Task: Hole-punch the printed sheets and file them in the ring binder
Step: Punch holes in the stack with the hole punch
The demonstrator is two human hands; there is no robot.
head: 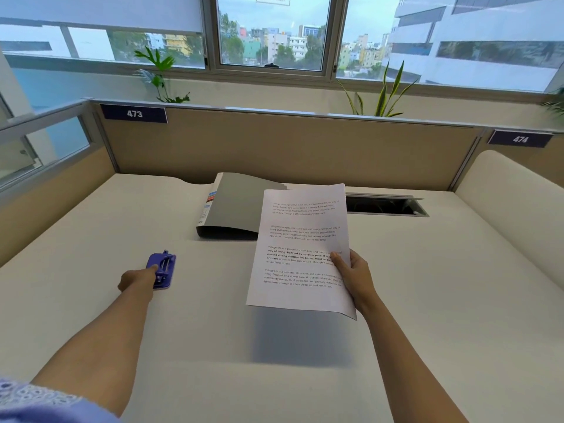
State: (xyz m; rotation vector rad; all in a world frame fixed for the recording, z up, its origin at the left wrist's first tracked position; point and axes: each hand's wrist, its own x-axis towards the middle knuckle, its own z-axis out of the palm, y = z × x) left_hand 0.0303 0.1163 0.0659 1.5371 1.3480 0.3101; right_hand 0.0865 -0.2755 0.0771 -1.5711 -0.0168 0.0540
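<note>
Right hand [355,277] holds "Village life" sheets [300,227].

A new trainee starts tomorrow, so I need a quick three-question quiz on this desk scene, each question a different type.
1. Fill in: the left hand touches the purple ____.
2. The printed sheets are held above the desk by: A) the left hand B) the right hand C) neither.
3. True or false: the ring binder lies open.

Key: 1 hole punch; 2 B; 3 false, its grey cover is shut.
</note>
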